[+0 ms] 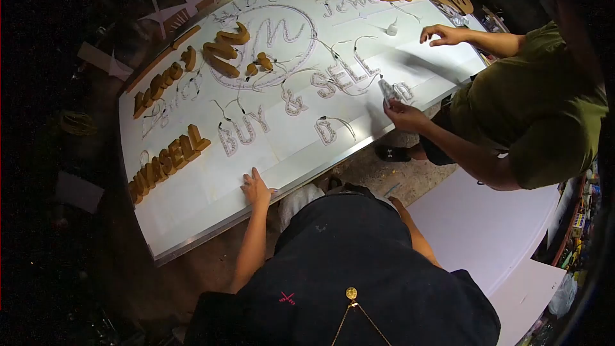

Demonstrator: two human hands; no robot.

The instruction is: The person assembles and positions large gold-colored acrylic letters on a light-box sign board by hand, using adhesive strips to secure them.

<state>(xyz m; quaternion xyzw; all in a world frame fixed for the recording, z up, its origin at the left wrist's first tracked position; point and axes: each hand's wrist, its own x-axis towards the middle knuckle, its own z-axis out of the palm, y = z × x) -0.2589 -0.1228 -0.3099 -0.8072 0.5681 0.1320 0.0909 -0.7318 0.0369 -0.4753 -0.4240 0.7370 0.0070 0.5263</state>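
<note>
My left hand [256, 188] rests on the near edge of the white board [211, 218], fingers spread and holding nothing. Beside my right thigh, my right hand [396, 204] shows only in small part; its fingers are hidden. Flat letters reading BUY [242, 129] and SELL [344, 75], with an ampersand [293, 101] between them, lie beyond my left hand with thin wires attached. A separate flat letter [325, 131] lies nearer the edge. To the left, brown raised letters [170, 163] stand in a row.
At the right, a co-worker in an olive shirt [525, 99] holds a small clear piece [387, 91] in one hand; the other hand [445, 35] hovers over the board. More brown letters [226, 50] stand farther back. White sheets [487, 218] lie at the lower right.
</note>
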